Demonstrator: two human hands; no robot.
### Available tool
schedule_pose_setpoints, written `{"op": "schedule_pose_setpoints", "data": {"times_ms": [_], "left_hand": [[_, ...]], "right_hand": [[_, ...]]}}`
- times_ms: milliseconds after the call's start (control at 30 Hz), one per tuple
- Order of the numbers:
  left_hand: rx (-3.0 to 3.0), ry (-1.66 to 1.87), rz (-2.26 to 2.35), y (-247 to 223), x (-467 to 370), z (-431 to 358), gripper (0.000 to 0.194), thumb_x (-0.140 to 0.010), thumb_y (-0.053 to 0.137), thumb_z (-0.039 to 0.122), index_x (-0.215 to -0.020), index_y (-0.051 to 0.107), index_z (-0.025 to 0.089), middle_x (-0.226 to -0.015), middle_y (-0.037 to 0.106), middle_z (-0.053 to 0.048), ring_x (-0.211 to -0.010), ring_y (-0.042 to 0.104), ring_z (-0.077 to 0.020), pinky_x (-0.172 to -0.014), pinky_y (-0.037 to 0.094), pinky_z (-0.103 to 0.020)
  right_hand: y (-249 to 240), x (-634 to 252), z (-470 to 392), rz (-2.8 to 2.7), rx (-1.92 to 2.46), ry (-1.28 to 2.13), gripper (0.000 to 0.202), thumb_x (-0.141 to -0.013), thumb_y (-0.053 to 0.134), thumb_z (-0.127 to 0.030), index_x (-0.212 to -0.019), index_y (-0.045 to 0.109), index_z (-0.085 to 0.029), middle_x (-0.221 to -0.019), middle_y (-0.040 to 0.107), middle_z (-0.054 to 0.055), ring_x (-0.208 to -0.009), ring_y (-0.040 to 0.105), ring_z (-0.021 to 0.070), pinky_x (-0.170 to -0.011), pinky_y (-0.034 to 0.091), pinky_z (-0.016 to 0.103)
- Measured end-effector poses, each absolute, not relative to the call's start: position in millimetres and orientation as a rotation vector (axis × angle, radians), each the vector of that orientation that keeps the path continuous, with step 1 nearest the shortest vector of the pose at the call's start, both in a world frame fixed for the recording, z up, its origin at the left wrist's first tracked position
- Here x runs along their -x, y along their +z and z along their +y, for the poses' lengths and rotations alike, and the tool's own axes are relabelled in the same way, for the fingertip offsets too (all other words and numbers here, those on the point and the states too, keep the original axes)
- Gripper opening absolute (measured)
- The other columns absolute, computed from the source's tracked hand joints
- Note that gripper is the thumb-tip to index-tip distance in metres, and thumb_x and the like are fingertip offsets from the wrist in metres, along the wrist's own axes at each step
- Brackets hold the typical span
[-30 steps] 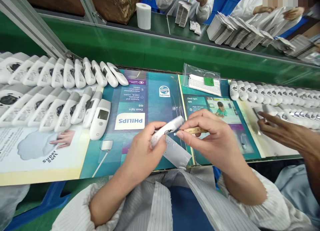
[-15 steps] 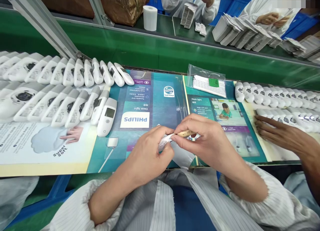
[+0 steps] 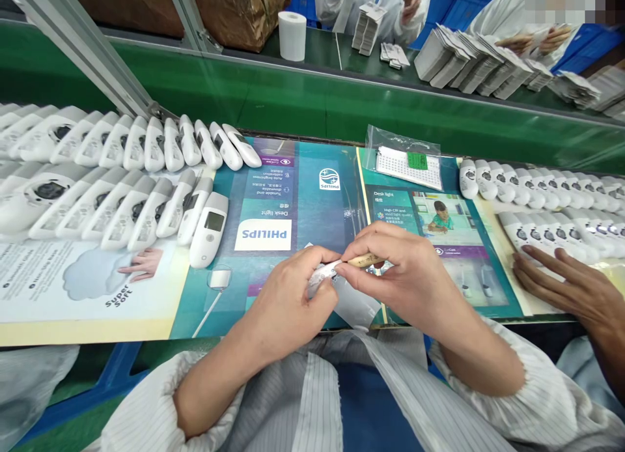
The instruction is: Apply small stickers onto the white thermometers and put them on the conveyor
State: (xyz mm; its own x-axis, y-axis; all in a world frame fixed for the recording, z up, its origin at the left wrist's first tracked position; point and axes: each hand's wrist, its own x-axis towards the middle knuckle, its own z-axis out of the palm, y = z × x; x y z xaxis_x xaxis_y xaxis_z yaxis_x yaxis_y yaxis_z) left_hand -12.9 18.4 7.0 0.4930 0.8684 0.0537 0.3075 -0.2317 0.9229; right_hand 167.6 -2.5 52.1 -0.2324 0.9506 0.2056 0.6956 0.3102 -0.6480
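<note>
My left hand is closed round a white handheld thermometer, most of it hidden by my fingers. Between the thumb and fingers of my right hand is a light wooden stick with small dark marks on it. The stick's near end meets the thermometer's surface; the tip is too covered to make out. Under my hands lies a clear plastic piece. To the left, a thermometer with a grey display lies at the end of a row of similar ones.
More thermometers line the back left and the right. A co-worker's hand rests near the right rows. Behind are a plastic bag with a dotted sheet, a green ledge, a white roll and paper stacks.
My hands stay almost in place, with the stick still against the thermometer. The co-worker's hand at right has shifted right and down, and hands across the ledge have moved apart.
</note>
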Motion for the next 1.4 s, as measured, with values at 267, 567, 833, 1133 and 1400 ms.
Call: {"op": "schedule_pose_setpoints", "data": {"times_ms": [267,567,833,1133,1400], "left_hand": [[-1.762,0.743,0.999,8.8,12.7,15.9,0.027,-0.081,0.047,0.012,-0.101,0.064,0.019,-0.086,0.066,0.001,-0.074,0.058,-0.0165,-0.066,0.040,-0.029],[-1.759,0.742,0.975,9.8,14.1,15.6,0.019,-0.091,0.046,0.018,-0.099,0.063,0.019,-0.090,0.066,0.000,-0.079,0.059,-0.0171,-0.070,0.041,-0.031],[-1.658,0.722,0.904,6.9,16.8,15.4,0.021,-0.096,0.045,0.022,-0.104,0.065,0.021,-0.098,0.067,-0.001,-0.088,0.060,-0.0188,-0.076,0.043,-0.031],[-1.219,0.816,0.819,6.3,17.6,19.4,0.018,-0.090,0.058,0.027,-0.100,0.072,0.020,-0.094,0.071,-0.001,-0.084,0.060,-0.0166,-0.072,0.045,-0.026],[-0.984,0.762,0.743,9.2,14.6,17.9,0.030,-0.091,0.053,0.030,-0.109,0.075,0.021,-0.098,0.072,-0.004,-0.081,0.060,-0.0179,-0.073,0.048,-0.029]], "right_hand": [[51.4,-167.9,-2.7,-2.029,1.438,0.563,0.009,-0.087,0.069,-0.014,-0.084,0.071,-0.022,-0.083,0.066,0.000,-0.075,0.063,0.0136,-0.064,0.046,0.028],[49.8,-168.1,-2.8,-2.041,1.417,0.569,0.006,-0.088,0.070,-0.017,-0.085,0.072,-0.022,-0.084,0.066,0.000,-0.076,0.063,0.0133,-0.065,0.046,0.028],[58.3,-179.2,0.8,-2.090,1.366,0.386,0.006,-0.091,0.070,-0.022,-0.088,0.072,-0.026,-0.086,0.070,0.002,-0.079,0.066,0.0165,-0.066,0.051,0.031],[48.3,-197.1,-4.9,-1.822,1.402,0.674,0.041,-0.074,0.086,-0.040,-0.110,0.073,-0.028,-0.107,0.067,0.006,-0.082,0.065,0.0179,-0.058,0.052,0.026],[25.5,-192.1,-5.3,-1.464,1.309,1.176,0.048,-0.067,0.089,-0.042,-0.105,0.067,-0.023,-0.077,0.065,-0.002,-0.059,0.056,0.0115,-0.051,0.049,0.023]]}}
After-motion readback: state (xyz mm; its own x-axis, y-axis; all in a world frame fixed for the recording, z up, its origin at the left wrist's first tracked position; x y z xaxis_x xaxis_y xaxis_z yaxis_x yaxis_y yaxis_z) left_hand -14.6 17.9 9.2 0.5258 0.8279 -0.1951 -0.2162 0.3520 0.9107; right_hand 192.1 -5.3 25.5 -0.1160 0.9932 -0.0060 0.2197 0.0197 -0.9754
